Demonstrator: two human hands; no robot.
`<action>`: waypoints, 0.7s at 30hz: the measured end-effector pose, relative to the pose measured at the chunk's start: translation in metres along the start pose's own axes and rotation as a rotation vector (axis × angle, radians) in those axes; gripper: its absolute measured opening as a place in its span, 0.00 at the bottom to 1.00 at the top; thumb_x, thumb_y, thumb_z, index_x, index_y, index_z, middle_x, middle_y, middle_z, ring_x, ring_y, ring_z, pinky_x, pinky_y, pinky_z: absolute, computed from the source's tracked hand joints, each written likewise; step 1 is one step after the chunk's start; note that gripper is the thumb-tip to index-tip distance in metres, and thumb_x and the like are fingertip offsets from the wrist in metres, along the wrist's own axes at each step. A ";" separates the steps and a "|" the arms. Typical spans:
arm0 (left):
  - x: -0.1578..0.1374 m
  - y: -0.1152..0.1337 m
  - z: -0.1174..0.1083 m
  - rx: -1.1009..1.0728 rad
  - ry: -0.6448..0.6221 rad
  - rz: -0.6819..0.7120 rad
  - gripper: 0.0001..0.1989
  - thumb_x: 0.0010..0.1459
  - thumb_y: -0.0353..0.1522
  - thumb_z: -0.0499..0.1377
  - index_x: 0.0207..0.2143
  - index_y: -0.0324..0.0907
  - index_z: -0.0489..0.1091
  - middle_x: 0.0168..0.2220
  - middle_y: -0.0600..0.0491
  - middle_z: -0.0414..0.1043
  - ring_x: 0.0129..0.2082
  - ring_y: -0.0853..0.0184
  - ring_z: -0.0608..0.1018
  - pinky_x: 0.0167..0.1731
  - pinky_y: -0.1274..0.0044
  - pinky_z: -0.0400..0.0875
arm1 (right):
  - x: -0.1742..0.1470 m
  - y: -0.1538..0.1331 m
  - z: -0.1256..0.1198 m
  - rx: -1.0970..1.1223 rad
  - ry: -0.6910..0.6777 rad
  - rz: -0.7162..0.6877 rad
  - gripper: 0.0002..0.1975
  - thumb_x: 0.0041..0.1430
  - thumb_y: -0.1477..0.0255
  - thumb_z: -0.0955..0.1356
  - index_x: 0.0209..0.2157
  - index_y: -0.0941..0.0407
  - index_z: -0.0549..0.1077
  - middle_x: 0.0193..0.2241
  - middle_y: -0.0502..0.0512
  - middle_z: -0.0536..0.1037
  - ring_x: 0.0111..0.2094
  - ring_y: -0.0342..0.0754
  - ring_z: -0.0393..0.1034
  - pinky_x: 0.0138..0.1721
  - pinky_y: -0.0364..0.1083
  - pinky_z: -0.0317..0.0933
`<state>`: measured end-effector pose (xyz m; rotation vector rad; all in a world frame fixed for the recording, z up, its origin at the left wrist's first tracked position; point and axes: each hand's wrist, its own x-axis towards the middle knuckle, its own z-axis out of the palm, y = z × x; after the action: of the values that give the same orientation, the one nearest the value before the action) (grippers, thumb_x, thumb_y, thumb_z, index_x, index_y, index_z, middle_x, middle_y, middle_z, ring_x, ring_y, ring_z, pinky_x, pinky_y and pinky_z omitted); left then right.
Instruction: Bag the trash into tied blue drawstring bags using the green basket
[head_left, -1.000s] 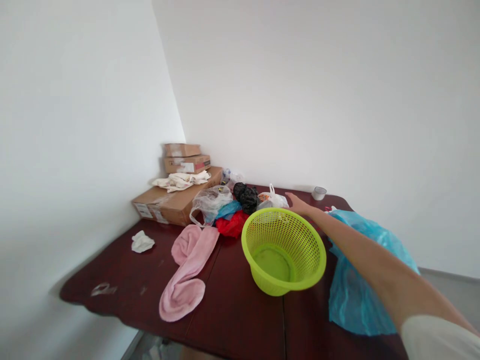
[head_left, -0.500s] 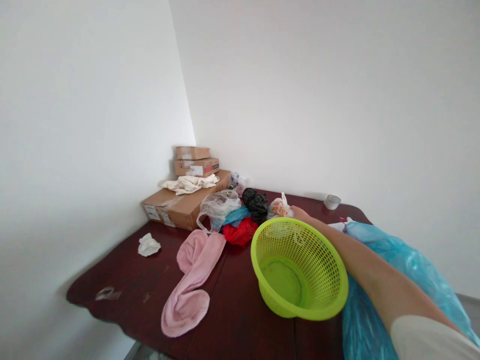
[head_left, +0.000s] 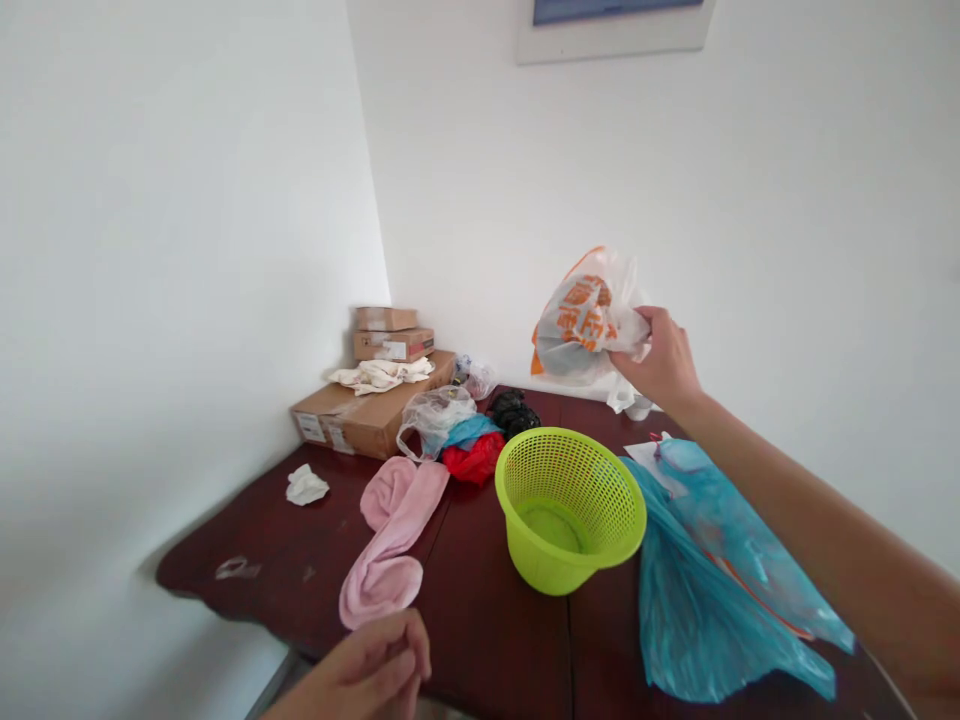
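Right hand (head_left: 664, 362) grips white, orange-printed plastic bag (head_left: 583, 325) above dark-red bench (head_left: 487, 620). Left hand (head_left: 379, 665) curls near front edge, grip unclear

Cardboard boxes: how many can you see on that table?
3: the large flat box on the table, the middle box stacked on it, and the smallest box on top. Others could be hidden.

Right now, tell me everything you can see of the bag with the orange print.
The bag looks like thin, cloudy white plastic, crumpled, with orange characters and some orange edging. A greyish shape shows through its lower part, unclear what. It is held in the air above the table, bulging out to the left of the right hand, which grips its gathered end.
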<state>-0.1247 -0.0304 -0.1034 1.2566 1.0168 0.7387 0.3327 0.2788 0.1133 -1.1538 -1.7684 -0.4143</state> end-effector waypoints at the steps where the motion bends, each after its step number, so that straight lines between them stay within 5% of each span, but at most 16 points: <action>1: 0.004 0.018 -0.002 0.126 0.038 0.167 0.32 0.72 0.64 0.67 0.40 0.44 0.79 0.31 0.51 0.79 0.33 0.63 0.80 0.39 0.72 0.77 | -0.005 -0.024 -0.021 0.015 0.014 -0.053 0.36 0.58 0.61 0.78 0.66 0.54 0.70 0.59 0.70 0.83 0.57 0.71 0.78 0.64 0.69 0.69; 3: 0.004 0.060 0.005 0.387 0.194 0.581 0.23 0.83 0.52 0.59 0.43 0.45 0.80 0.35 0.49 0.81 0.37 0.62 0.81 0.42 0.71 0.78 | -0.026 -0.079 -0.056 0.052 -0.021 -0.138 0.35 0.60 0.63 0.78 0.66 0.53 0.70 0.57 0.67 0.83 0.57 0.69 0.79 0.62 0.66 0.71; 5: -0.002 0.103 0.025 0.596 0.315 0.960 0.10 0.84 0.38 0.58 0.53 0.47 0.79 0.46 0.46 0.85 0.47 0.57 0.85 0.51 0.67 0.81 | -0.061 -0.137 -0.082 0.106 -0.099 -0.229 0.35 0.59 0.67 0.77 0.67 0.54 0.71 0.57 0.67 0.83 0.58 0.70 0.79 0.62 0.66 0.72; 8: -0.015 0.145 0.067 1.034 0.540 1.194 0.21 0.74 0.30 0.68 0.66 0.53 0.76 0.65 0.45 0.83 0.64 0.50 0.83 0.69 0.56 0.77 | -0.124 -0.210 -0.105 0.263 -0.226 -0.298 0.37 0.61 0.72 0.77 0.70 0.52 0.70 0.58 0.66 0.84 0.58 0.70 0.81 0.59 0.66 0.76; 10: -0.026 0.152 0.087 1.208 0.611 1.228 0.29 0.70 0.26 0.70 0.69 0.54 0.75 0.69 0.46 0.81 0.69 0.50 0.79 0.75 0.54 0.73 | -0.166 -0.241 -0.113 0.413 -0.269 -0.243 0.40 0.63 0.74 0.77 0.74 0.49 0.67 0.62 0.65 0.84 0.61 0.69 0.81 0.62 0.67 0.77; 12: -0.039 0.145 0.095 1.281 0.546 1.214 0.31 0.68 0.22 0.68 0.70 0.53 0.75 0.70 0.48 0.81 0.71 0.52 0.78 0.76 0.56 0.71 | -0.205 -0.258 -0.118 0.569 -0.314 -0.125 0.44 0.64 0.77 0.76 0.78 0.45 0.66 0.65 0.64 0.83 0.65 0.68 0.81 0.67 0.69 0.77; 21: -0.064 0.085 0.078 1.128 0.360 0.936 0.34 0.57 0.19 0.58 0.63 0.50 0.76 0.58 0.49 0.87 0.58 0.55 0.87 0.61 0.67 0.82 | -0.320 -0.266 -0.113 1.137 -0.721 0.334 0.49 0.70 0.63 0.83 0.85 0.39 0.64 0.83 0.60 0.68 0.81 0.68 0.67 0.80 0.67 0.67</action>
<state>-0.0723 -0.1035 -0.0067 2.7522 1.1502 1.1703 0.2009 -0.0983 -0.0483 -0.7128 -1.8491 1.2117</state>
